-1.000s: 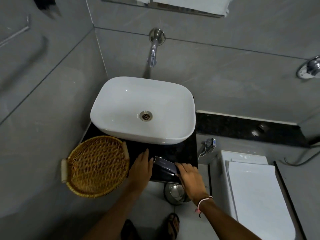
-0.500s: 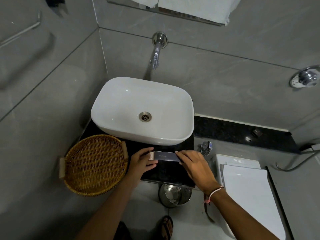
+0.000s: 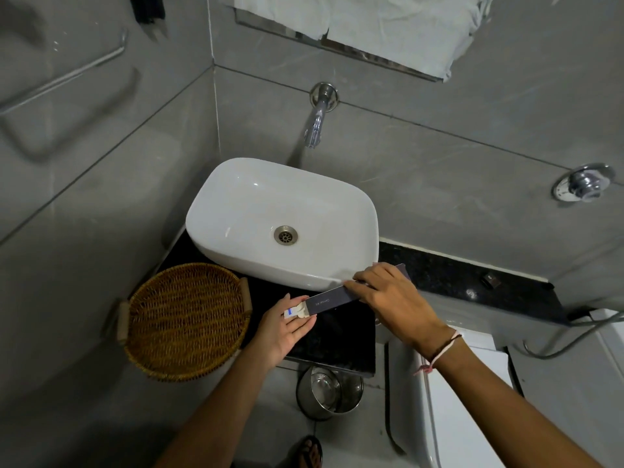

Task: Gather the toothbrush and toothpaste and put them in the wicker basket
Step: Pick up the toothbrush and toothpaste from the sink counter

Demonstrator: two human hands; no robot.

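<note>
A long dark dental kit box (image 3: 332,299) is held above the black counter (image 3: 341,339), in front of the white basin. My right hand (image 3: 388,297) grips the box near its right half. My left hand (image 3: 287,324) pinches a small white and blue toothpaste tube (image 3: 295,311) that sticks out of the box's open left end. The toothbrush is not visible; it may be inside the box. The round wicker basket (image 3: 184,320) with side handles sits at the counter's left end, empty, a short way left of my left hand.
The white basin (image 3: 283,221) stands behind the hands, under a wall tap (image 3: 317,119). A steel bin (image 3: 329,391) stands on the floor below the counter. A white toilet (image 3: 472,400) is on the right. Grey tiled walls close in at left and back.
The box has been lifted and tilted, its right end rising toward the basin's corner. My left hand has drawn the toothpaste tube partly out of the left end.
</note>
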